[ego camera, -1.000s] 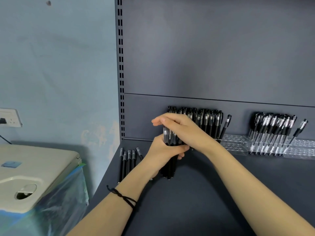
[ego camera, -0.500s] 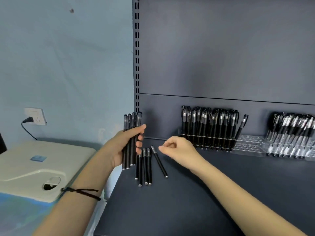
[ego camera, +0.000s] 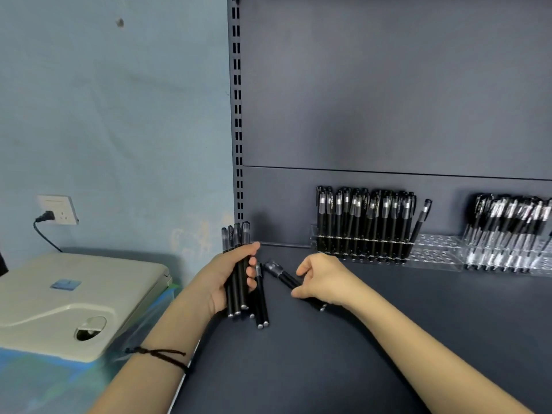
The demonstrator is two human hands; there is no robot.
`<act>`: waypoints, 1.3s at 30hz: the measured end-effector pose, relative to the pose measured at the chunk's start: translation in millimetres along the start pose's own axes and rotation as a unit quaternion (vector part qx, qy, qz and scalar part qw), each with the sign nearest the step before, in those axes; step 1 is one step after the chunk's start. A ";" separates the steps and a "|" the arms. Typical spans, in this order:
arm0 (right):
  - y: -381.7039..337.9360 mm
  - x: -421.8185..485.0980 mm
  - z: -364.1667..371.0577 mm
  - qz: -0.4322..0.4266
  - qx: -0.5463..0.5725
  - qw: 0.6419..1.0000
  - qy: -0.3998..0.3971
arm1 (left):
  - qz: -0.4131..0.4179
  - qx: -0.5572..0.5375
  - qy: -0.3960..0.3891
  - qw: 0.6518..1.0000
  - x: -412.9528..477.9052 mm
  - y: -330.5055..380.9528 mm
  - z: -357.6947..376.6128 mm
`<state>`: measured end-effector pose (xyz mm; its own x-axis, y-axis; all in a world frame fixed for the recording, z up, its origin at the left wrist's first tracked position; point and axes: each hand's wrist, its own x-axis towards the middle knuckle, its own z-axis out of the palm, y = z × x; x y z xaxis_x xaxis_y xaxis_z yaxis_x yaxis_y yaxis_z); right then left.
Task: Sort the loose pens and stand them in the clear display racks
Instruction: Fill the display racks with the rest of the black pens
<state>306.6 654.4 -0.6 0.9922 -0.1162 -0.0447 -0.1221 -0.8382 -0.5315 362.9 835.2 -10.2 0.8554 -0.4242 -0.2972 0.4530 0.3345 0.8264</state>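
The pens [ego camera: 237, 239] are black with clear caps and silver tips. At right, transparent racks [ego camera: 436, 249] carry a grid of holes. The shelf [ego camera: 358, 339] is dark slate grey, the wall [ego camera: 119, 115] pale blue. Lower left, a cream machine [ego camera: 74, 300] bears a blue sticker [ego camera: 65, 284]. The wristband [ego camera: 161, 355] is black.

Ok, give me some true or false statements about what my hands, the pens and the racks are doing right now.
1. The left hand holds a bundle of black pens. True.
2. The right hand is standing a pen in a rack. False: it is down at the shelf, gripping a slanted pen that lies there.
3. Loose pens lie on the shelf beside the left hand. True.
4. The nearer clear rack is filled from end to end. False: its right part stands empty.
5. A black cord bracelet is on the right wrist. False: it is on the left wrist.
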 end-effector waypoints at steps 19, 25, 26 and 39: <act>73.7 -15.0 -55.4 -0.048 0.339 0.935 -0.088 | 0.020 -0.022 -0.104 0.994 21.6 -41.6 113.4; 86.2 -31.0 -88.0 -0.043 0.182 0.980 -0.067 | 0.123 0.050 -0.091 0.987 20.0 -52.3 135.0; 89.6 -31.8 -98.2 -0.041 0.145 0.988 -0.042 | 0.158 0.067 -0.091 0.981 20.8 -53.1 135.2; 66.6 -24.8 -109.6 -0.265 0.155 0.950 0.064 | 0.197 0.278 -0.163 0.926 23.0 -77.9 145.5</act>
<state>271.3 543.1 57.8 0.8993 0.1979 0.3901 0.4255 -0.6028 -0.6750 310.7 677.0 -11.8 0.7647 -0.6227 0.1656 -0.1552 0.0714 0.9853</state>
